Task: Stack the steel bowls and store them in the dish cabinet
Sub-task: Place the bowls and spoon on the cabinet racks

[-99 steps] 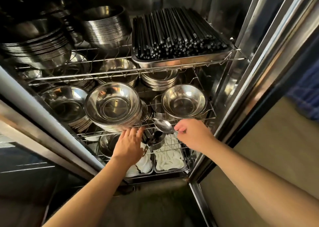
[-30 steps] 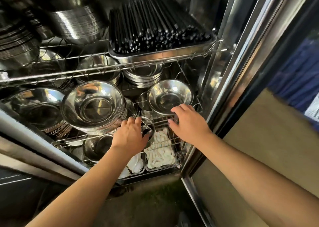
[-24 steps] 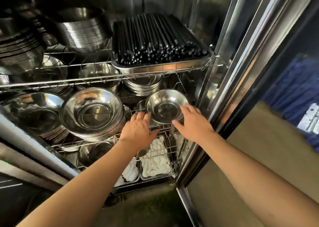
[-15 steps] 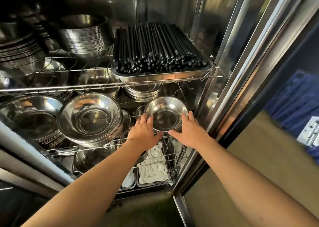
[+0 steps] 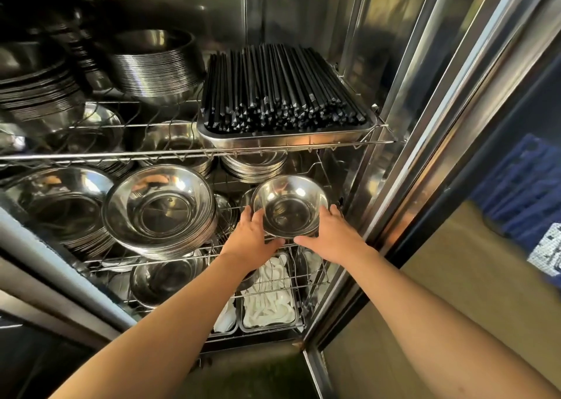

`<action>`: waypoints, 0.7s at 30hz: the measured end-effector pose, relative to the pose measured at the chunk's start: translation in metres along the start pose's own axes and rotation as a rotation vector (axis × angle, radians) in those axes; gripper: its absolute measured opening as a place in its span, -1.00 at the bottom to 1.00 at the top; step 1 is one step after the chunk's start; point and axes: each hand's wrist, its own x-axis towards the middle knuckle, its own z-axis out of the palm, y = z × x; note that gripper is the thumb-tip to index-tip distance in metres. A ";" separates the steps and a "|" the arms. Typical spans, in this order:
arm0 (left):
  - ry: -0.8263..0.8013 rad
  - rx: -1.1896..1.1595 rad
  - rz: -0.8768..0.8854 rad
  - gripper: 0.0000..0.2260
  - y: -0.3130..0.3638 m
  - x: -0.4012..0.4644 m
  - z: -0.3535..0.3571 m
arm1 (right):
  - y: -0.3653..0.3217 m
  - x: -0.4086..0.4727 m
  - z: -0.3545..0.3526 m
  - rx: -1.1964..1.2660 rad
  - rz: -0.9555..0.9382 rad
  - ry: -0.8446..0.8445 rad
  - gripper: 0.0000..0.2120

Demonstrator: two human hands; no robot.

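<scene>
Head view: small round polished steel bowl (image 5: 290,206) on middle wire shelf (image 5: 170,254) of steel dish cabinet (image 5: 403,95), cupped between left hand (image 5: 250,240) and right hand (image 5: 332,236). Likely step: seating (or shifting). Next: nesting squarely beside large steel bowl stack (image 5: 159,212).

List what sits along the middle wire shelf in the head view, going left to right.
Far-left bowl stack → large bowl stack → left hand → small steel bowl → right hand.
</scene>
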 end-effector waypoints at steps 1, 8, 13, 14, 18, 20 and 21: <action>0.005 -0.005 0.002 -0.12 -0.001 -0.002 -0.001 | -0.001 0.000 0.001 -0.002 -0.004 -0.002 0.11; 0.027 -0.010 -0.044 -0.13 -0.013 -0.019 -0.006 | -0.012 -0.003 0.012 -0.005 -0.052 -0.016 0.09; 0.044 -0.014 -0.046 -0.15 -0.018 -0.029 -0.011 | -0.021 -0.006 0.017 -0.020 -0.074 -0.022 0.08; 0.050 -0.008 -0.048 -0.16 -0.018 -0.031 -0.012 | -0.023 -0.006 0.017 -0.017 -0.077 -0.028 0.09; 0.062 0.035 -0.063 -0.18 -0.021 -0.036 -0.017 | -0.030 -0.008 0.020 -0.028 -0.080 -0.035 0.09; 0.059 0.059 -0.075 -0.20 -0.022 -0.039 -0.019 | -0.034 -0.009 0.022 -0.029 -0.092 -0.030 0.08; 0.053 0.075 -0.082 -0.21 -0.022 -0.041 -0.019 | -0.036 -0.010 0.022 -0.032 -0.100 -0.028 0.08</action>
